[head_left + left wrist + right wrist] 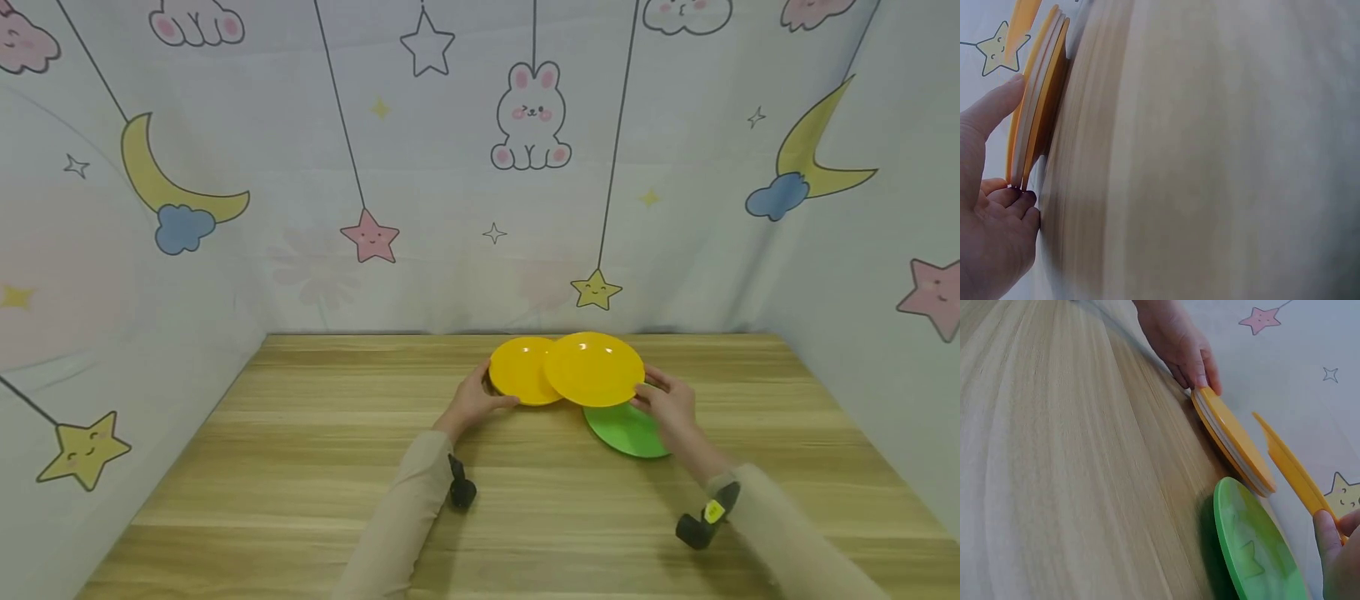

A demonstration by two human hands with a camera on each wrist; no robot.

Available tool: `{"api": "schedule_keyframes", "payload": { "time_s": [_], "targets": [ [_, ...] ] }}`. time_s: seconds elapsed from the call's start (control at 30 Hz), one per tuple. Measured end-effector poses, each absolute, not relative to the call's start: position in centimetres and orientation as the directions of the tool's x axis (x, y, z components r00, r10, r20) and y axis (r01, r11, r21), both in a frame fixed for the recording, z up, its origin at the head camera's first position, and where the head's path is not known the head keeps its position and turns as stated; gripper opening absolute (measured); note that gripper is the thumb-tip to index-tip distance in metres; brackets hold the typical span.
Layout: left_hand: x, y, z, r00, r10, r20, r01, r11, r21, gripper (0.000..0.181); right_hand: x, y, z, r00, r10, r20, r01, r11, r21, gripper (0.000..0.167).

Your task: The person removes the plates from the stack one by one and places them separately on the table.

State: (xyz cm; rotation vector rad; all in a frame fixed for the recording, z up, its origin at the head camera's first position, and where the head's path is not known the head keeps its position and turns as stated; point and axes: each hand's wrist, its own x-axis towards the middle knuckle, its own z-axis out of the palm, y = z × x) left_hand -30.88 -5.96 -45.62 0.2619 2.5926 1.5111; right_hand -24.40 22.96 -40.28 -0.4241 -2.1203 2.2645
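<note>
At the back of the table, my left hand (476, 400) holds the near-left rim of a stack of plates (519, 372). Its top plate is yellow-orange; the left wrist view reveals a pale layer (1034, 97) sandwiched above a lower orange plate (1047, 103). My right hand (672, 410) pinches the right rim of another yellow plate (595, 369), thumb on its upper side. That plate is raised, and in the right wrist view it hangs apart from the stack. Beneath it lies a green plate (1254, 540), partly covered in the head view by the yellow plate and right hand.
The wood-grain table (300, 467) runs to a patterned cloth backdrop (442, 183) close behind the plates, with cloth at both sides too. Black cameras are strapped on the left wrist (462, 492) and right wrist (701, 527).
</note>
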Motion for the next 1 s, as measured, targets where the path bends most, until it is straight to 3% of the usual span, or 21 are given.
{"api": "schedule_keyframes", "payload": {
  "time_s": [0.67,1.0],
  "targets": [
    [-31.0,-6.0,-45.7,-0.978,0.207,-0.027,0.079,0.489,0.869,0.092,-21.6,27.4,-40.7,-0.929,0.296,-0.224,0.193,-0.127,-0.973,0.057],
    [-30.9,-6.0,-45.5,-0.973,0.228,-0.015,0.098,0.477,0.873,0.092,-19.9,30.0,-41.4,-0.866,0.378,-0.329,0.214,-0.314,-0.925,0.063]
  ]
}}
